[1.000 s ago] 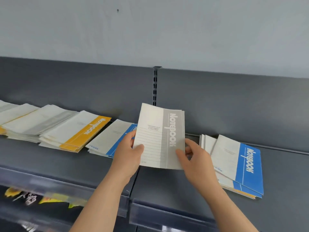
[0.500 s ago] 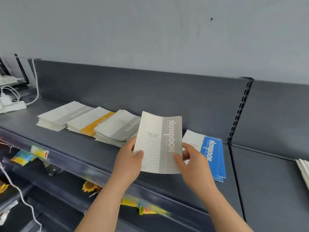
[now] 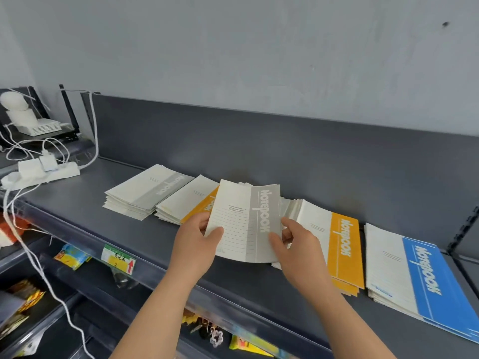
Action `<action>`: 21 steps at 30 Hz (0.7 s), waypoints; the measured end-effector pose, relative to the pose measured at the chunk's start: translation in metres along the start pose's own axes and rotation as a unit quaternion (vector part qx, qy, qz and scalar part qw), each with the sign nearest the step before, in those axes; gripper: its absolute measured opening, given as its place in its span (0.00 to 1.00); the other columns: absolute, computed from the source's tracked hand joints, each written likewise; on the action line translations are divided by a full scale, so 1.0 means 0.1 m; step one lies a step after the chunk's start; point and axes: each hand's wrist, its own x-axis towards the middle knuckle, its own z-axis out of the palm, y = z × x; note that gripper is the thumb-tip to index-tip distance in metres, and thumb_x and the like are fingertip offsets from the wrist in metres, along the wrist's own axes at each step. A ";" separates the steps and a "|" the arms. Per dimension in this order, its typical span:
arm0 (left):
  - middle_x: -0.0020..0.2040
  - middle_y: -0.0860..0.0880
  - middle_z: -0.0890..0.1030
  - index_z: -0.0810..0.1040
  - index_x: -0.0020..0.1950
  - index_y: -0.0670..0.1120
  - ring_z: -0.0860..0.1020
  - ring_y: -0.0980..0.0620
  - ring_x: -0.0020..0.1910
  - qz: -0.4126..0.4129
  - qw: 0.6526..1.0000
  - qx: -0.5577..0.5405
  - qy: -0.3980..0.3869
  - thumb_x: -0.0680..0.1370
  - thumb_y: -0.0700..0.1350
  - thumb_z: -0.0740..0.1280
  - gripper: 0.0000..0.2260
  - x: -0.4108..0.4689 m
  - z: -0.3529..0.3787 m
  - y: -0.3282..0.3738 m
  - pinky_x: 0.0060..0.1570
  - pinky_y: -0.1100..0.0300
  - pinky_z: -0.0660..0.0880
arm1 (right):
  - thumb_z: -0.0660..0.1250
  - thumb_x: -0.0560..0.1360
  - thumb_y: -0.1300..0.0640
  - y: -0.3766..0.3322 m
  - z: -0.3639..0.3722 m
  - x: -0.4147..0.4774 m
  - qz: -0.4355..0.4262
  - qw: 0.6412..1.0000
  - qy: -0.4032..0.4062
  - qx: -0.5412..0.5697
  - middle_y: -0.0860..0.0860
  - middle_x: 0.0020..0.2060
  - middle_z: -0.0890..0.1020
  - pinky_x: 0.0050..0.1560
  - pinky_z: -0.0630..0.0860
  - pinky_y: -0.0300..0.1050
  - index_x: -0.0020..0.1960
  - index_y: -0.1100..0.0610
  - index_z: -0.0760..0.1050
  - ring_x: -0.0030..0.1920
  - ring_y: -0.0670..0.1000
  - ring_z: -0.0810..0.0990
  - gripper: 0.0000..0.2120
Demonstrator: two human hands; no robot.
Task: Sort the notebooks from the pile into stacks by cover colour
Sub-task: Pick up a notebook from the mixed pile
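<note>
Both hands hold a grey notebook (image 3: pixel 243 224) upright at the centre of the frame, above the shelf (image 3: pixel 77 211). The left hand (image 3: pixel 193 243) pinches its lower left edge and the right hand (image 3: pixel 298 246) its lower right, fingers (image 3: pixel 215 233) curled onto the cover. This looks like the carrying step. Next it should go left, past the yellow stack (image 3: pixel 188 200), and land squarely on the grey stack (image 3: pixel 147 193).

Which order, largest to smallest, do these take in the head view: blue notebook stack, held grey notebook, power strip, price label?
1. blue notebook stack, though nearness to the camera enlarges it
2. held grey notebook
3. power strip
4. price label
</note>
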 end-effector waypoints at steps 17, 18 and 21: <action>0.51 0.57 0.81 0.79 0.57 0.50 0.78 0.57 0.51 0.008 0.995 0.051 0.083 0.77 0.36 0.64 0.13 1.21 -1.04 -0.65 0.43 0.67 0.73 | 0.61 0.78 0.52 -0.74 1.40 1.00 -0.053 0.997 -0.032 -0.035 0.45 0.43 0.78 0.32 0.66 0.33 0.57 0.53 0.72 0.39 0.46 0.74 0.09; 0.51 0.57 0.82 0.80 0.56 0.50 0.78 0.57 0.51 0.010 0.995 0.054 0.079 0.77 0.36 0.63 0.13 1.30 -1.12 -0.70 0.43 0.65 0.74 | 0.61 0.78 0.52 -0.81 1.50 1.05 -0.050 0.998 -0.028 -0.032 0.46 0.43 0.78 0.32 0.68 0.34 0.58 0.53 0.72 0.39 0.46 0.75 0.10; 0.46 0.58 0.81 0.79 0.50 0.50 0.77 0.58 0.47 0.011 0.995 0.068 0.070 0.76 0.35 0.63 0.12 1.56 -1.36 -0.79 0.40 0.65 0.72 | 0.62 0.77 0.52 -0.95 1.83 1.22 -0.034 0.999 -0.019 -0.030 0.45 0.35 0.76 0.33 0.70 0.37 0.55 0.53 0.74 0.35 0.45 0.75 0.09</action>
